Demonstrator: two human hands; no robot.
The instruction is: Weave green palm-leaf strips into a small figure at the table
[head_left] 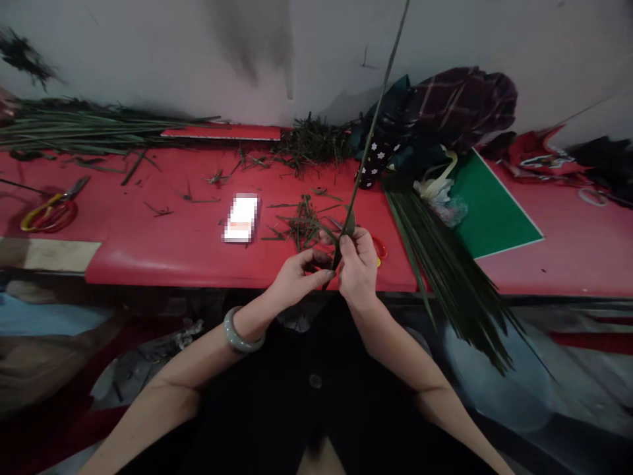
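Fingers (341,247) of both hands pinch the folded base of a long green leaf strip (372,125), which rises between them.

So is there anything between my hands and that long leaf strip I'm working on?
No. Both the left hand and the right hand already pinch the long leaf strip at its lower end, just above the red table edge. Nothing visible lies between them.

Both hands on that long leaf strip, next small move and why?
Probably fold the long strip down over the pinch. The right hand clamps its base with the thumb, the left hand pinches beside it, and the rest of the strip rises free above the red table.
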